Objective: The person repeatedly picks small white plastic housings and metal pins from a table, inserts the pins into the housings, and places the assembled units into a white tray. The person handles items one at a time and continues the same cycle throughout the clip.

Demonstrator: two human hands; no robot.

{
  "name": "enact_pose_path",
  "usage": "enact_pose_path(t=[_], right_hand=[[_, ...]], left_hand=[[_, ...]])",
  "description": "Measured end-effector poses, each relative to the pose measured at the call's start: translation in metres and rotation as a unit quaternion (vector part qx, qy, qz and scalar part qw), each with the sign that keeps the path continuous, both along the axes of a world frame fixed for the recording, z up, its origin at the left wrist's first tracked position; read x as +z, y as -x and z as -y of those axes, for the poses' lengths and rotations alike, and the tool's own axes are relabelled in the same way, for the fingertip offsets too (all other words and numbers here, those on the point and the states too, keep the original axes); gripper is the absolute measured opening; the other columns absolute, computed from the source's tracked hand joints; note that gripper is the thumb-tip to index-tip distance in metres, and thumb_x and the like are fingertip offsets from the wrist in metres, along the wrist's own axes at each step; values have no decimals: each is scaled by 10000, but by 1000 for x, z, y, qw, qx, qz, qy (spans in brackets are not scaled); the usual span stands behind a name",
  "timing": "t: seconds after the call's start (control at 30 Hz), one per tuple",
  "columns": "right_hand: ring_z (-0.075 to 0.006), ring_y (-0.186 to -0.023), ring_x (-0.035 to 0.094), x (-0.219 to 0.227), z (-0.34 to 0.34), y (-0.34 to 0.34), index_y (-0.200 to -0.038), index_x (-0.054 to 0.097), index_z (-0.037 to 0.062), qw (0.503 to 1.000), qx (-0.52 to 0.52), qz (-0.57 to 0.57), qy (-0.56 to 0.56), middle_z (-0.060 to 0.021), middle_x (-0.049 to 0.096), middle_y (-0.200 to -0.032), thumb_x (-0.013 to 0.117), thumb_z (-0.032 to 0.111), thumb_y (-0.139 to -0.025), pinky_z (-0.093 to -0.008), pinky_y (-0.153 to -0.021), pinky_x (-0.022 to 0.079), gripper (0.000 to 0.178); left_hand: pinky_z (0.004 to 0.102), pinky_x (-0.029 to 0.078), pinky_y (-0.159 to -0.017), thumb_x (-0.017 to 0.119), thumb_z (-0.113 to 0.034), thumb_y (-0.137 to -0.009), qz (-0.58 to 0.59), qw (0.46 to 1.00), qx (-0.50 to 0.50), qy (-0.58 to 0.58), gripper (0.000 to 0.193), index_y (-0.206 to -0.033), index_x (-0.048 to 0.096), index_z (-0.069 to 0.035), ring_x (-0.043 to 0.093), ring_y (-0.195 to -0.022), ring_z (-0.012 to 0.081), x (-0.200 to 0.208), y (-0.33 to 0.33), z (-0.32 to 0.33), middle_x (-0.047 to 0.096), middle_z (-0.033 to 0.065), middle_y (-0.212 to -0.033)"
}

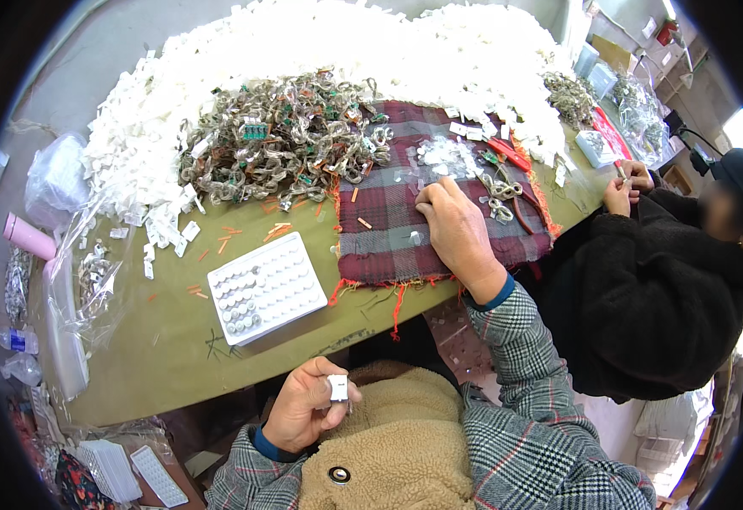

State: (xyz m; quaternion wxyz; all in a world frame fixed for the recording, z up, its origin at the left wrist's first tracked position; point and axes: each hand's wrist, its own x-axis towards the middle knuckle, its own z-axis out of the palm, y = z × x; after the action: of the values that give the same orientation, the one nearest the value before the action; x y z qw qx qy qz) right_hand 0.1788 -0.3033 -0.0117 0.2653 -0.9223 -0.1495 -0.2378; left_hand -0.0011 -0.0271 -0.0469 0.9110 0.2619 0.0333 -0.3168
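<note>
My left hand point(307, 406), low near my lap, is closed on a small white square plastic piece point(338, 388) held between thumb and fingers. Over a dark red and grey plaid cloth point(375, 251) on the table, my right hand point(459, 228) has its fingers curled together at the tips; whatever they may pinch is hidden. Small clear plastic pieces point(448, 159) lie in a heap just beyond those fingers. To the right on the cloth are red-handled pliers point(511, 155) and a few coiled cables point(500, 191). A white tray point(279, 318) with rows of small round parts stands left of the cloth.
A large mound of white plastic pieces point(439, 51) covers the table's far side, with a tangled pile of coiled cables point(278, 140) before it. Orange slivers point(278, 231) lie scattered. A co-worker in dark clothes point(652, 289) sits at right. A pink cylinder point(29, 236) stands left.
</note>
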Motion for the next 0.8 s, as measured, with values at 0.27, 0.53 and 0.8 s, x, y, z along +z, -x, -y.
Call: enact_pose_path(t=[0.27, 0.53, 0.8], right_hand=[[-218, -642, 614, 30, -40, 89, -1013, 615, -10, 934, 229, -138, -238, -136, 608, -789, 614, -71, -853, -325, -588, 502, 172], [-261, -720, 637, 25, -89, 140, -1236, 610, 12, 885, 426, -68, -175, -86, 608, -800, 632, -73, -712, -361, -640, 529, 531], [-230, -673, 603, 30, -83, 145, -1265, 591, -16, 886, 454, -26, -94, -53, 603, -785, 648, 28, -701, -360, -601, 508, 569]], left_hand=[[238, 517, -575, 548, -96, -1008, -9, 996, 86, -31, 237, -1228, 578, -13, 633, -691, 152, 12, 8, 3, 677, 233, -1081], [271, 598, -695, 543, -113, -1018, 68, 989, 126, -25, 214, -1182, 590, 16, 689, -756, 161, 22, 25, -5, 694, 190, -1027], [276, 599, -657, 557, -141, -1018, 84, 986, 124, -75, 207, -1137, 604, 21, 692, -732, 162, 30, 34, 1, 696, 152, -976]])
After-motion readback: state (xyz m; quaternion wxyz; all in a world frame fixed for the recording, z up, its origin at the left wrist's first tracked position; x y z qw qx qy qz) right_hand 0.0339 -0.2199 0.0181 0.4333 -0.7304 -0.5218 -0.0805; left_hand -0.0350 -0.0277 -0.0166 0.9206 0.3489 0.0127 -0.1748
